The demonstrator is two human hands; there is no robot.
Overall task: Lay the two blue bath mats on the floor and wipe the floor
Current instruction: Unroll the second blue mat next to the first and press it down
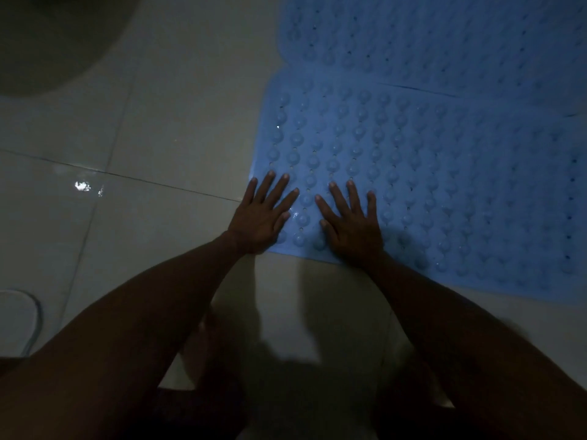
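both hands pressed flat on the near corner of a blue mat, in dim light.
left hand (260, 214) and right hand (351, 222) lie side by side, palms down, fingers spread, grasping nothing, on the near bath mat (444, 185). beyond the fingertips a second bath mat (428, 36) meets it, both cut off to the right. left of the hands, wet tiled floor (152, 128); a pale rounded thing (19, 319) at the left edge is hard to make out.

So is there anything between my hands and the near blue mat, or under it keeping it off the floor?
Nothing visible. Left hand and right hand lie flat, fingers spread, on the near blue mat's corner, which lies flat on the tile floor.
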